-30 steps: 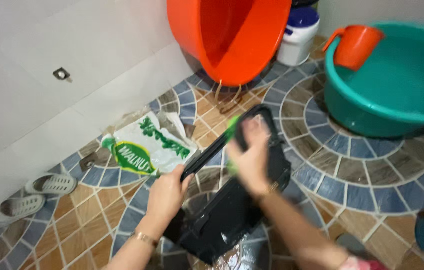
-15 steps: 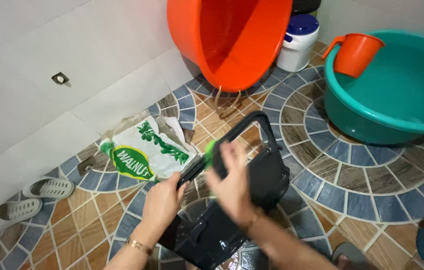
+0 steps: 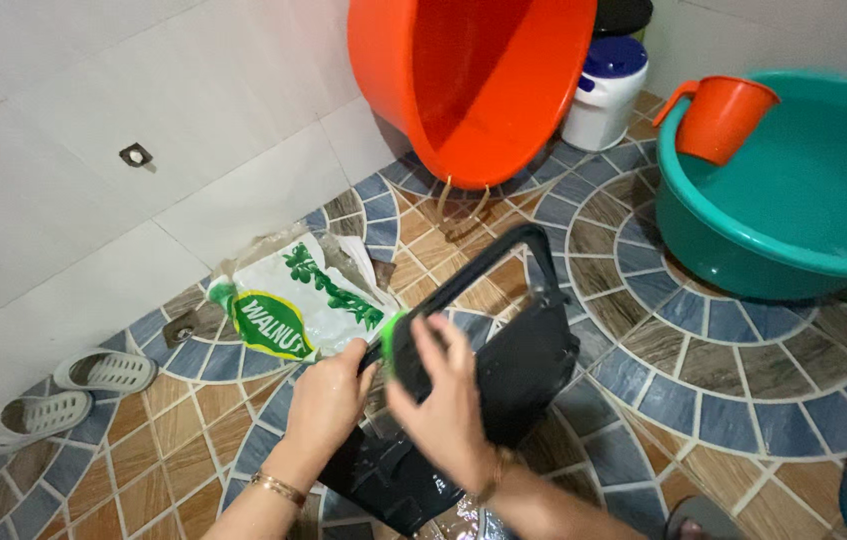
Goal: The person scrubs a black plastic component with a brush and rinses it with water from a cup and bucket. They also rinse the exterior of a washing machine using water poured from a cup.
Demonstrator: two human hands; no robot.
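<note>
**Here, two hands on a black case over a tiled floor**

Low over the patterned floor tiles, the left hand closes its fingers around the frame of a wet black case, which stands tilted on the tiles. The right hand presses a green sponge against the case's near upper corner, fingers curled over it. Just beside lies a white-and-green plastic bag. Behind stand an orange basin, a teal basin and an orange cup.
</note>
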